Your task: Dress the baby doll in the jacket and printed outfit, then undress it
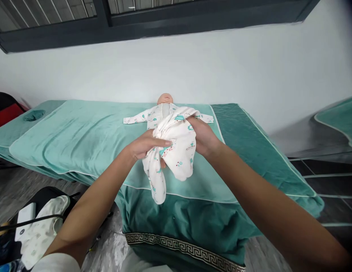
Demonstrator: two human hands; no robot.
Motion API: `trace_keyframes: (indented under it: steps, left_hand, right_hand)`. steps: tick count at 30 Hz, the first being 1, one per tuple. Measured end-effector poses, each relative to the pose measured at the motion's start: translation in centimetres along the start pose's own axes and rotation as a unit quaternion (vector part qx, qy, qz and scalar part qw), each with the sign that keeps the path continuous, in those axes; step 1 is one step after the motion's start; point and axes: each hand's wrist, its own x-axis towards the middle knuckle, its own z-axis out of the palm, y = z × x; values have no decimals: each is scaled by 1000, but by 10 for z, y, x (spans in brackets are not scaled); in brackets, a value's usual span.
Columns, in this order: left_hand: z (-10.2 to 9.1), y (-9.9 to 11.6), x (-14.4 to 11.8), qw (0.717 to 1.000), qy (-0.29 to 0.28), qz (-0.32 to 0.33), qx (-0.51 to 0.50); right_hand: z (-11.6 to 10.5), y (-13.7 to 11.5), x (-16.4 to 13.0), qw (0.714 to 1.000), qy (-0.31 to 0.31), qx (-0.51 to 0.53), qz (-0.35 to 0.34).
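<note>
Clock centred on the garment; entries run left to right.

- Chair (7,115), black and red, partly in view: 9 to 10 o'clock.
- White box (24,219) and pale printed cloth (41,228), touching: 8 o'clock.
- Bed (82,139), light and dark green covers: runs 9 to 3 o'clock.
- Left hand (143,146): 9 o'clock. Grip closed, thumb on top of the garment, a fingertip showing beneath.
- Garment (180,160), white, printed: centre, held up between the hands before the doll; one narrow part hangs toward 7, a broader fold toward 6.
- Doll (165,99), lying on the bed: head near 12, sleeves spread toward 10 and 2, lower body hidden. Whether garment and top (155,114) are joined cannot be told.
- Right hand (204,138): 2 o'clock. Fingers covered by cloth; how far its grip is open, or whether it clasps, cannot be told.

Handling, as judged: anchor lightly at 9; gather cloth evenly over the fingers at 2; free the twist near 10 before pulling; avoid stretching the seams.
</note>
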Motion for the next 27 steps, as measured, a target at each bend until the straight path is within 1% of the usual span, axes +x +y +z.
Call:
trace_keyframes:
  steps: [2, 4, 6, 7, 8, 9, 11, 13, 15, 18, 20, 21, 22, 23, 25, 26, 27]
  left_hand:
    - [2, -1, 3, 996, 36, 59, -58]
    - [4, -2, 7, 986, 70, 102, -110]
    - [4, -4, 10, 978, 94, 117, -145]
    - [4, -5, 11, 975, 103, 117, -157]
    - [4, -5, 11, 974, 107, 113, -165]
    - [4, -6, 11, 974, 108, 105, -167]
    - [4, -6, 10, 981, 96, 69, -151]
    - [3, -6, 9, 990, 74, 23, -122]
    - [3, -11, 9, 992, 78, -8, -103]
    - [2, -30, 13, 987, 139, -39, -74]
    - [1, -48, 15, 984, 165, -59, 4]
    - [2, -56, 16, 982, 165, -61, 76]
    - [3, -63, 16, 972, 156, -58, 166]
    - [5, -69, 16, 953, 142, -54, 263]
    - [11, -76, 16, 890, 109, -53, 439]
    - [14, -77, 16, 861, 95, -60, 497]
    - [18, -77, 16, 839, 86, -68, 532]
  right_hand:
    - [-1, 4, -5, 1000, -21, 19, 10]
    - [-4, 8, -12, 994, -96, 17, 53]
    - [-5, 10, -16, 977, -184, -12, 107]
    - [-6, 10, -16, 970, -208, -20, 123]
    - [-6, 9, -15, 971, -208, -17, 121]
    - [-6, 9, -13, 978, -182, -3, 101]
    - [-7, 8, -8, 993, -105, 33, 43]
    - [-11, 11, -4, 998, -38, 44, 10]
    - [-17, 21, -8, 999, -6, 24, 31]
    - [-26, 51, -29, 995, 13, -14, 98]
    - [-31, 77, -51, 988, 40, -52, 142]
    - [-32, 90, -63, 983, 56, -82, 157]
    - [-33, 102, -74, 979, 63, -106, 164]
    - [-34, 112, -84, 976, 67, -130, 161]
    - [-33, 127, -97, 972, 71, -181, 132]
    - [-32, 132, -101, 969, 74, -204, 115]
    - [-31, 136, -102, 966, 80, -224, 99]
